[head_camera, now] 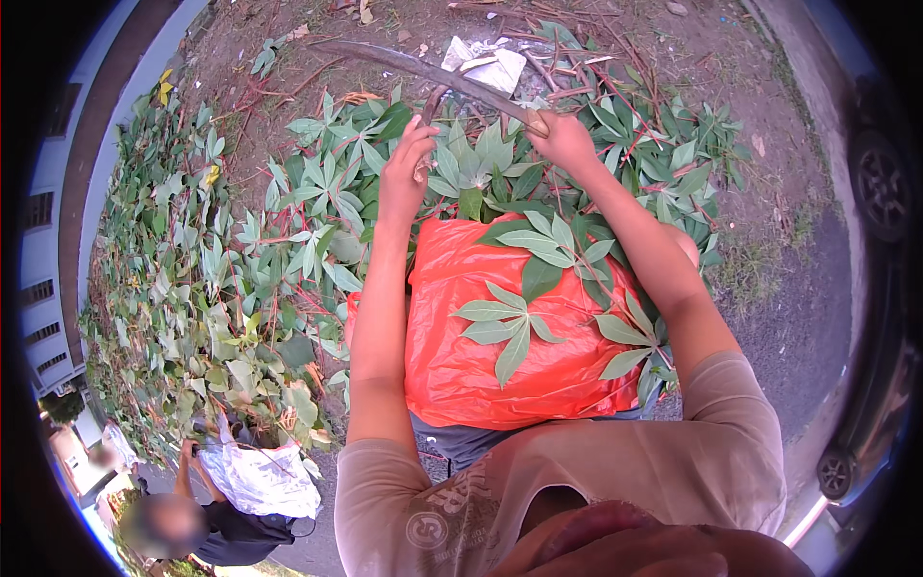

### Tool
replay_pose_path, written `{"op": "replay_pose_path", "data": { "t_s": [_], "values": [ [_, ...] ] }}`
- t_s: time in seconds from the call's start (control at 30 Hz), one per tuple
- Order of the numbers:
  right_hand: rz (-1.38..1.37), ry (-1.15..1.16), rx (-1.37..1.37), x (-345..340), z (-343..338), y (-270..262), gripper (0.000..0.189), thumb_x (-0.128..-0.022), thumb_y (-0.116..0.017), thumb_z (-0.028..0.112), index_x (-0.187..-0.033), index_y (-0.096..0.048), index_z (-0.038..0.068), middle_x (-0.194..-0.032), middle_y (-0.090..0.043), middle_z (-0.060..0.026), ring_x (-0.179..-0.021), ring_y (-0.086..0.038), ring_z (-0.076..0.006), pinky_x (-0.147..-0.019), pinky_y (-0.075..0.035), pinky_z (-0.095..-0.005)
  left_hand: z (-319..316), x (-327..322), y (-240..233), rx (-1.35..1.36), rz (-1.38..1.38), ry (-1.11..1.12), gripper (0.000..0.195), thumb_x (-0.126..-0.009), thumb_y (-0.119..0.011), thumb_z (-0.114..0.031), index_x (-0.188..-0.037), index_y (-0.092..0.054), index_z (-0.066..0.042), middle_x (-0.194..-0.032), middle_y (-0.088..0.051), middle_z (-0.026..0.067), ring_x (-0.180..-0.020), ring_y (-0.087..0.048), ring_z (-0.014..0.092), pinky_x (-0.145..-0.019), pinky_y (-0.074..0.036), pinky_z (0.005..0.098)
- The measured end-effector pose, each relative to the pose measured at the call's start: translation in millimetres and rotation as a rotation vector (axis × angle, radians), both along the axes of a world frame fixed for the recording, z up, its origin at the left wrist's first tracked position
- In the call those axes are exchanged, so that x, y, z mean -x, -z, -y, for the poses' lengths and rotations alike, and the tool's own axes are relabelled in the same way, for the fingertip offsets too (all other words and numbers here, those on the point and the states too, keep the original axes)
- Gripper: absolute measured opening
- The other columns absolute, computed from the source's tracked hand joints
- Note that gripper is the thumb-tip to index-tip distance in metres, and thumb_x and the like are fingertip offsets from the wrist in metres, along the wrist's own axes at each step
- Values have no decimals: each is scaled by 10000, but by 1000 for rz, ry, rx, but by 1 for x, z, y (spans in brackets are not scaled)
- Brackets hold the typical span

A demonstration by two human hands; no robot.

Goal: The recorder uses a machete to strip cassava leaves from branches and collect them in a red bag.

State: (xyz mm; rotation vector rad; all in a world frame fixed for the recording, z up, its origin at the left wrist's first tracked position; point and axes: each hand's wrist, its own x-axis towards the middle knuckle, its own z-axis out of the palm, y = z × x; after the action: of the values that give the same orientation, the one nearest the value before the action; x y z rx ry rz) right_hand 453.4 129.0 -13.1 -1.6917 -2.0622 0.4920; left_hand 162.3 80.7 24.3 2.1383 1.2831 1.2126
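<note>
My right hand (pixel 570 144) grips the handle of a long curved machete-like blade (pixel 404 61). Its dark metal reaches up and to the left, over the ground. In my left hand (pixel 407 162) is a short brown woody stem (pixel 434 104), whose upper end meets or passes under the blade; I cannot tell which. A red plastic bag or sheet (pixel 447 310) covers my lap, with palmate cassava-like leaves (pixel 515 321) lying on it. A heap of similar green leaves with red stalks (pixel 332 180) spreads around and beneath both hands.
White broken pieces (pixel 497 68) lie on the dirt beyond the blade, among cut sticks (pixel 577 92). Leafy ground cover (pixel 166 288) fills the left side. At lower left, another person (pixel 238 530) handles a pale plastic sheet (pixel 263 476). A parked car (pixel 876 288) stands at the right.
</note>
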Motion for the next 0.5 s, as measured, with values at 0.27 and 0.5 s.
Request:
{"op": "replay_pose_path", "data": {
  "t_s": [0.27, 0.5],
  "values": [
    [26, 327, 181, -44, -24, 44, 401, -830, -640, 396, -967, -680, 20, -871, -674, -259, -848, -657, -431, -773, -527, -495, -1, -6, -3, -30, -23, -6, 365, -710, -551, 189, -991, -555, -44, -1179, -631, 68, -1322, -477, 332, -967, -500, 448],
    [-142, 221, 127, -45, 5, 23, 413, -832, -651, 407, -981, -680, 23, -874, -669, -258, -851, -652, -431, -747, -519, -496, -13, -7, 23, 32, 614, -134, 177, -893, -554, 108, -1023, -563, -12, -1194, -640, 131, -1294, -516, 300, -1006, -444, 370]
  ]
}}
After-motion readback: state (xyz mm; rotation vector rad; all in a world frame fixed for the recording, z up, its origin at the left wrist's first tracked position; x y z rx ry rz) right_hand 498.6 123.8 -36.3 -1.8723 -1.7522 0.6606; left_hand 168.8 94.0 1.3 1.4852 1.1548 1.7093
